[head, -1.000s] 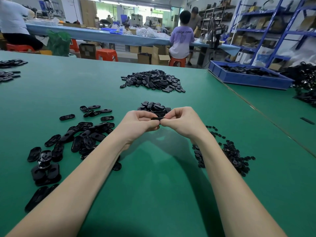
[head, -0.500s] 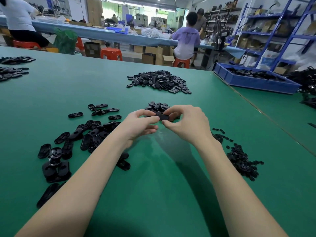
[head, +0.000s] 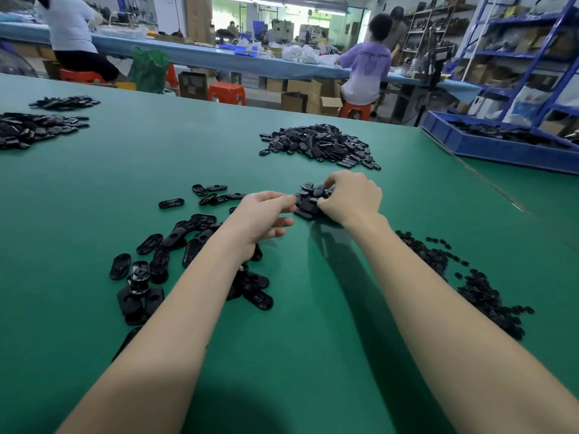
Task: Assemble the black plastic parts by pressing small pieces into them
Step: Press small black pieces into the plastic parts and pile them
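Both hands reach out over the green desk (head: 94,183). The right hand (head: 351,198) sits on the small pile of black parts (head: 308,200) straight ahead at twelve o'clock, its fingers curled down into the pile with the fingertips among the pieces; whether it actually grips one piece cannot be told. The left hand (head: 263,219) hovers just beside that pile at its nine o'clock, thumb and forefinger brought close together and the other fingers loosely curled, with nothing visible between them.

Black parts lie in six groups on the desk. The scattered oval plates (head: 175,245) spread under and around the left forearm, from eight to ten o'clock, too many and too overlapped to count. A strip of tiny pieces (head: 470,283) runs along the outside of the right forearm at three to four o'clock. A larger heap (head: 319,145) lies farther off at twelve o'clock, well apart from the hands. Two more heaps (head: 37,126) sit at the far left edge, at ten o'clock. One blue tray (head: 488,148) holding further black parts stands at two o'clock.
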Demonstrator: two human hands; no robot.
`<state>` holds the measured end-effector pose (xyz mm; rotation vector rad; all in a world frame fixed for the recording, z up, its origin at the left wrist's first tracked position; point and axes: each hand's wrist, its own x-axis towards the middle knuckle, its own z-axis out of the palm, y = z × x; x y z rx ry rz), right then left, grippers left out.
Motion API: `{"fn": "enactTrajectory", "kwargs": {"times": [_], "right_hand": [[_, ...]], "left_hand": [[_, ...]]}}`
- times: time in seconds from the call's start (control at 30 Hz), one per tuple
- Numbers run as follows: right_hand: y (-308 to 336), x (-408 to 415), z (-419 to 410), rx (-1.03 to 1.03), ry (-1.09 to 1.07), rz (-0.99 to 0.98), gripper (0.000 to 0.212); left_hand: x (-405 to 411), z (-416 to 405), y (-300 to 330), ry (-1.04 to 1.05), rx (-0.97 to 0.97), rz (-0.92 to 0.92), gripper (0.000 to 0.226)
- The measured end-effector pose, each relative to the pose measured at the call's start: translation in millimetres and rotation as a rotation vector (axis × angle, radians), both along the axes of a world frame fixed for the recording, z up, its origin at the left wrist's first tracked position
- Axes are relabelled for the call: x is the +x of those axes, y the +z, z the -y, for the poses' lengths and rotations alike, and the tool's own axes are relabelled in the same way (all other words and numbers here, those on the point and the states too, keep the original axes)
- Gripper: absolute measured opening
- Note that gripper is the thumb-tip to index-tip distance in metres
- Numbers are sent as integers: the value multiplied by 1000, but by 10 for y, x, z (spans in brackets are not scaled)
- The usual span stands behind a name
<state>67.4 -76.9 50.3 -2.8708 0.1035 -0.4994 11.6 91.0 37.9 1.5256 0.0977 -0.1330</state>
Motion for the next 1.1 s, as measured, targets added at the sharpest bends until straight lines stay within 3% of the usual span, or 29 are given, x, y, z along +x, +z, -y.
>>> {"fn": "enactTrajectory", "kwargs": {"times": [0.17, 0.3, 0.57, 0.77, 0.93, 1.1], "right_hand": [[6, -279, 18, 145, 60, -13, 21], [-44, -586, 25, 191, 186, -162, 7], [-113, -717, 24, 236, 327, -317, 7], [-232, -730, -46, 152, 381, -308, 7], [-284, -726, -110, 153, 420, -291, 8], [-291, -716, -124, 136, 437, -276, 10]], "left_hand": [[-18, -6, 52, -16, 41, 24, 11], [-8, -84, 111, -17, 152, 92, 10], [34, -526, 135, 180, 718, 212, 9], [25, -630, 77, 98, 985, 180, 21], [16, -645, 21, 62, 1096, 111, 22], [20, -619, -3, 95, 1048, 122, 15]]}}
